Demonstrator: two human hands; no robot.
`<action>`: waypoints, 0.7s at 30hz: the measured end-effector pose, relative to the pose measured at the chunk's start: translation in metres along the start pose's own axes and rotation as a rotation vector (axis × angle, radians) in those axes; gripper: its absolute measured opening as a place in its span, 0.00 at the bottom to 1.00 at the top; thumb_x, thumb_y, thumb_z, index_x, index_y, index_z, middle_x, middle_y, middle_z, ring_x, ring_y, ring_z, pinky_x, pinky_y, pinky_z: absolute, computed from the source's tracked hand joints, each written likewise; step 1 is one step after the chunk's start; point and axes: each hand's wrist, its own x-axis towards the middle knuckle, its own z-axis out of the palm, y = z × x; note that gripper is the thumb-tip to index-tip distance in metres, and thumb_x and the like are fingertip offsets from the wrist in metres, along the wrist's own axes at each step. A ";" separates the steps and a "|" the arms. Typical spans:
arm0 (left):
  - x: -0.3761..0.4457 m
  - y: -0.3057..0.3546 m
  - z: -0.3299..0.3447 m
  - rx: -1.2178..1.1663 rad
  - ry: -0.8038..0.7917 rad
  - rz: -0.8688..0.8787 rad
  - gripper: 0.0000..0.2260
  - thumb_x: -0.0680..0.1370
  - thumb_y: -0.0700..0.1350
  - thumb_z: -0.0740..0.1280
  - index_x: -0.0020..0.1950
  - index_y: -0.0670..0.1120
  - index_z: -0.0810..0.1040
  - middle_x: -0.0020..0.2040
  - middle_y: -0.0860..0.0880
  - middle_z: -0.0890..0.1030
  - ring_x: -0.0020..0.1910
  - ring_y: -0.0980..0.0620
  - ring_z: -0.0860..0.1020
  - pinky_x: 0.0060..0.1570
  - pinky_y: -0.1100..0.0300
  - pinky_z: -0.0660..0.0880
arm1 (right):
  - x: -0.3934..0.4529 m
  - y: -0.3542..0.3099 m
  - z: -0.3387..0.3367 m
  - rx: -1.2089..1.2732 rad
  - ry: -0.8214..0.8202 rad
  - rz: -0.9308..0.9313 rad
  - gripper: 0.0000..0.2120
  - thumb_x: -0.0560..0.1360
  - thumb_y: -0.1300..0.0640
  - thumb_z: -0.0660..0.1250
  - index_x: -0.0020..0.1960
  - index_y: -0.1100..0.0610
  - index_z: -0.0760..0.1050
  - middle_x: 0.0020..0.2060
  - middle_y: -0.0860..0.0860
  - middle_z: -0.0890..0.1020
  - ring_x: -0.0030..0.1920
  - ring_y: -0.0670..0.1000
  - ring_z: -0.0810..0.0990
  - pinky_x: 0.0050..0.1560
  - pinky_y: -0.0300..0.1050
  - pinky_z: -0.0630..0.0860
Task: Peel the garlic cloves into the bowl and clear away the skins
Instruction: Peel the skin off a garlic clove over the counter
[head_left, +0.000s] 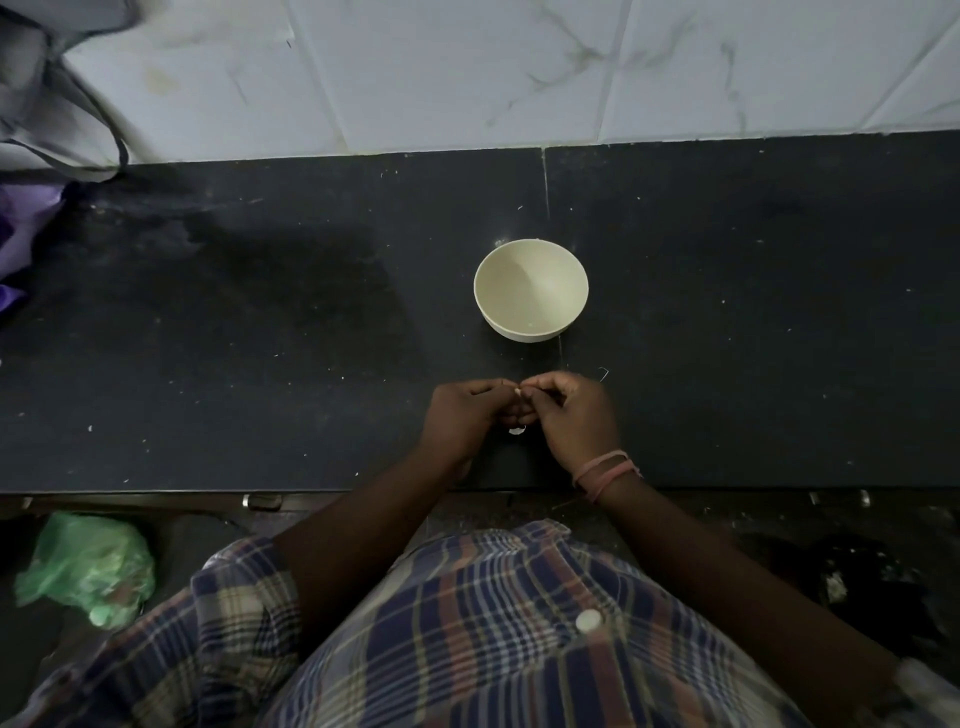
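Left hand (464, 415) and right hand (569, 413) both pinch one garlic clove (517, 392) to peel it, near the empty bowl (530, 291) on the counter (208, 364).

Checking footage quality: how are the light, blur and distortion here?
Head view: dim, so the hands and the pale garlic clove they pinch show little detail; the bowl is sharp; top-left corner smeared; wide lens bows the counter edge.
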 end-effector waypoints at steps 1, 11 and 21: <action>0.000 0.000 0.000 -0.007 -0.006 -0.007 0.08 0.77 0.31 0.67 0.43 0.37 0.85 0.39 0.38 0.85 0.41 0.42 0.85 0.50 0.50 0.83 | 0.000 0.000 0.000 0.017 0.002 0.008 0.05 0.76 0.67 0.68 0.47 0.63 0.83 0.40 0.54 0.85 0.38 0.42 0.82 0.43 0.34 0.79; -0.001 0.007 0.003 -0.106 -0.034 -0.049 0.07 0.78 0.32 0.64 0.46 0.34 0.83 0.37 0.39 0.83 0.34 0.48 0.83 0.37 0.60 0.81 | 0.002 -0.006 -0.002 0.269 -0.048 0.126 0.06 0.77 0.69 0.66 0.50 0.69 0.80 0.36 0.56 0.83 0.29 0.41 0.80 0.34 0.35 0.77; -0.005 0.013 0.004 -0.271 -0.040 -0.210 0.06 0.80 0.36 0.65 0.46 0.39 0.82 0.35 0.45 0.81 0.33 0.53 0.79 0.34 0.65 0.77 | -0.003 -0.003 0.001 0.419 -0.071 0.171 0.05 0.74 0.69 0.70 0.48 0.62 0.80 0.35 0.55 0.83 0.31 0.45 0.79 0.31 0.37 0.75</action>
